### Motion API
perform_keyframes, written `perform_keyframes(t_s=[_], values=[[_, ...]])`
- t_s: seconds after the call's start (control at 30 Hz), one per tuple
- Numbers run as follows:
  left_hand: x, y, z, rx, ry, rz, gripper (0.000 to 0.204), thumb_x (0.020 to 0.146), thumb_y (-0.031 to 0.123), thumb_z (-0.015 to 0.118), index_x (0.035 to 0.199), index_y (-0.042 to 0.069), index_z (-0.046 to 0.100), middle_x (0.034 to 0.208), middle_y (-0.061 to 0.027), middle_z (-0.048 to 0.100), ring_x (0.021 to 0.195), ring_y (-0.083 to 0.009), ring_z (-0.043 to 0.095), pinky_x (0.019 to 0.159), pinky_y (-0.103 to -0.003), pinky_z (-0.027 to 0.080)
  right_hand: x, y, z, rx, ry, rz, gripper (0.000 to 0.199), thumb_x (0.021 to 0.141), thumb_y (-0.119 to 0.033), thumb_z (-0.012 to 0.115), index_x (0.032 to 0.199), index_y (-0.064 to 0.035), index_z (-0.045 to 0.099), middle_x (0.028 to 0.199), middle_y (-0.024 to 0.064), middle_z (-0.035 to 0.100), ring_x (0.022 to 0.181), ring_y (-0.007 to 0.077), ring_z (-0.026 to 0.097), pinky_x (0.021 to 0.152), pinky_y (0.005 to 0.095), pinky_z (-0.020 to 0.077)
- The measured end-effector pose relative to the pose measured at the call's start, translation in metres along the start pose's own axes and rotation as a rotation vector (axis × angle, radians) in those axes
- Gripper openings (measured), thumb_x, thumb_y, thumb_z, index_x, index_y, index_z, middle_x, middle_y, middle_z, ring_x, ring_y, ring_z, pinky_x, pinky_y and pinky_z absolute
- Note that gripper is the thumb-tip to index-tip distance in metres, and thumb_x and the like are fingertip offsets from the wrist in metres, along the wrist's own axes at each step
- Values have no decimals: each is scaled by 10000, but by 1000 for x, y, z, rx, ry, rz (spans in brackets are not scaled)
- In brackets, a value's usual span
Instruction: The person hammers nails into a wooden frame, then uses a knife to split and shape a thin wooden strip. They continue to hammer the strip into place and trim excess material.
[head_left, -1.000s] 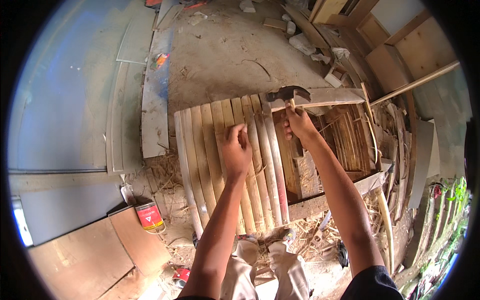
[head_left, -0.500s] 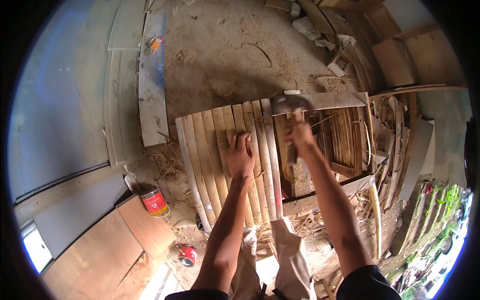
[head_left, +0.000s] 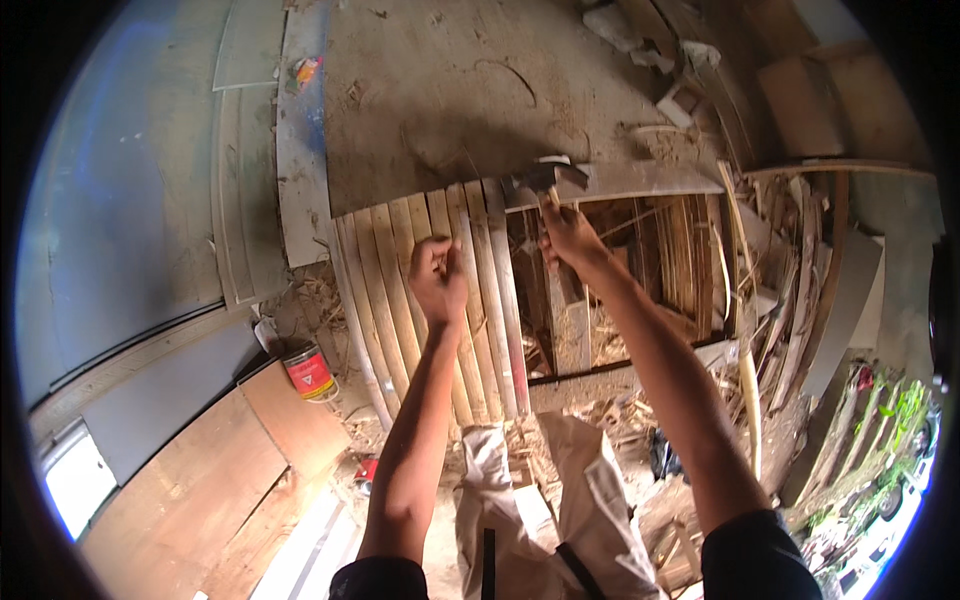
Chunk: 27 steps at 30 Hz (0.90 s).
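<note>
Pale wooden slats (head_left: 494, 345) cover the left of a rectangular brown wooden frame (head_left: 600, 384). Over them, the bare left hand (head_left: 438, 284) curls its fingers; whether they pinch anything, I cannot tell. The bare right hand (head_left: 570, 240) grips a wooden-handled, dark-metal claw hammer (head_left: 556, 178) near the frame's far edge.

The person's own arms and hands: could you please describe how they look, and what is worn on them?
The left sleeve and the right sleeve are short, plain and very dark, close to black. Below them, the left forearm and right forearm are bare. The left hand and right hand are ungloved.
</note>
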<state>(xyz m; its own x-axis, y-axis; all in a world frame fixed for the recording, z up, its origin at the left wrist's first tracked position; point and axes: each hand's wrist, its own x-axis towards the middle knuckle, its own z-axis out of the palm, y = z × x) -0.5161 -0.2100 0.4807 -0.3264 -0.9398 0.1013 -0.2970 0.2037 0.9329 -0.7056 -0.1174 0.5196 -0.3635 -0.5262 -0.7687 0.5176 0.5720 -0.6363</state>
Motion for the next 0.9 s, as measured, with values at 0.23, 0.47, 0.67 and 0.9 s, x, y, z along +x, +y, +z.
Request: perform_keyframes(t_s=[0.23, 0.47, 0.67, 0.9], values=[[46, 17, 20, -244, -192, -338, 197, 818, 132, 820, 916, 36, 678, 732, 27, 604, 664, -63, 533, 564, -223, 423, 6, -6, -13, 47, -87, -22, 451, 1017, -513, 464, 869, -87, 440, 652, 30, 460, 497, 120, 462, 436, 320, 406], [62, 3, 46, -292, -81, -253, 157, 838, 74, 786, 981, 30, 738, 819, -4, 691, 695, -54, 575, 652, -214, 472, 1, -9, -15, -28, -93, -20, 450, 1026, -503, 459, 858, -86, 470, 664, 8, 457, 525, 109, 457, 465, 302, 406], [66, -6, 66, -187, 41, 11, 126, 878, 88, 742, 985, 22, 751, 830, -59, 731, 736, -94, 644, 708, -250, 511, 1, -5, -14, 1, -67, -29, 449, 1031, -503, 451, 846, -95, 480, 664, -3, 452, 523, 99, 444, 475, 298, 411], [58, -12, 80, -21, 53, 84, 106, 868, 96, 747, 946, 24, 745, 866, -81, 751, 797, -141, 693, 742, -299, 530, 4, 3, -16, 24, -81, -22, 451, 1032, -512, 447, 820, -114, 450, 643, -26, 432, 516, 76, 421, 474, 280, 387]])
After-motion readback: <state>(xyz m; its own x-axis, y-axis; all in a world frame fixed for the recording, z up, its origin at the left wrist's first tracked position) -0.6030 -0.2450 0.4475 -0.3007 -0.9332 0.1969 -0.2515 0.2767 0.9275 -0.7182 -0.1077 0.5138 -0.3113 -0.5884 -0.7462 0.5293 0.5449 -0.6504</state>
